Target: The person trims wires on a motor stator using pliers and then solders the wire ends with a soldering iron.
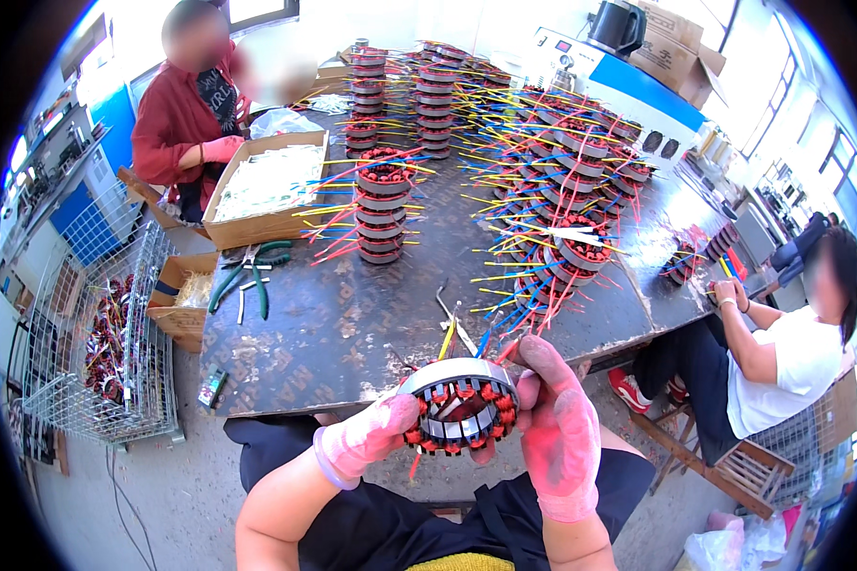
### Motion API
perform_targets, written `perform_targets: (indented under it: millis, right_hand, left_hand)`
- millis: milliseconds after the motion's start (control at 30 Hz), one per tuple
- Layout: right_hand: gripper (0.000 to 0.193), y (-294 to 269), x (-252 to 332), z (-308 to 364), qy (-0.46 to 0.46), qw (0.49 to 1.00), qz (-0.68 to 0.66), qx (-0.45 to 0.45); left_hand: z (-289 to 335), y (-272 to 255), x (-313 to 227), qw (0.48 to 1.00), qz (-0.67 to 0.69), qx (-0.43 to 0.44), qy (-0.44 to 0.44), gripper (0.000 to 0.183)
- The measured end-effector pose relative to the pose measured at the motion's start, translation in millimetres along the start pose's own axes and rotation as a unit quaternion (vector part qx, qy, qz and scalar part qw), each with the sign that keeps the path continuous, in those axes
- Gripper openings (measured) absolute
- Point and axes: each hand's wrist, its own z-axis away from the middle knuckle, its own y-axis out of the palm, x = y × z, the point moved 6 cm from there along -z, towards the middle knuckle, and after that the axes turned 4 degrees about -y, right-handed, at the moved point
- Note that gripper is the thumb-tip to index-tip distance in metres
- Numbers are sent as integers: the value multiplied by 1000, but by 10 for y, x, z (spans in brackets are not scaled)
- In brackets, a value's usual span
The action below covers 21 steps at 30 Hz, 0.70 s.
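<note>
I hold a motor stator point(462, 374), a silver ring with red copper windings inside, tilted above my lap at the table's front edge. Yellow, blue and red lead wires rise from its far side. My left hand point(367, 443), in a pink glove, is closed on its left rim. At the right rim my right hand point(560, 443), gloved too, has thumb and fingers drawn together about a red lead wire; the exact pinch is partly hidden. Just beyond the stator lies a slim metal hand tool point(457, 319). Green-handled pliers point(260, 285) rest farther left.
Stacked stators point(381, 217) stand on the dark table point(305, 352), with many more piled right point(581, 190). An open carton point(267, 195) sits at the left, above a wire cage point(105, 352). One co-worker point(176, 124) sits far left, another point(781, 352) at right.
</note>
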Motion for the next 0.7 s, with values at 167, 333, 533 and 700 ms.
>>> perform_targets:
  millis: [167, 333, 533, 700]
  right_hand:
    - [74, 172, 47, 35, 14, 1000, 27, -3]
    - [82, 185, 162, 116, 13, 995, 101, -4]
    - [82, 161, 137, 107, -5, 997, 78, -18]
    - [80, 143, 88, 103, -18, 996, 81, -28]
  left_hand:
    - [156, -275, 374, 987, 146, 29, 62, 106]
    - [95, -203, 363, 967, 191, 151, 77, 113]
    - [78, -371, 524, 966, 209, 119, 95, 95]
    - [92, -256, 357, 983, 142, 76, 91, 99]
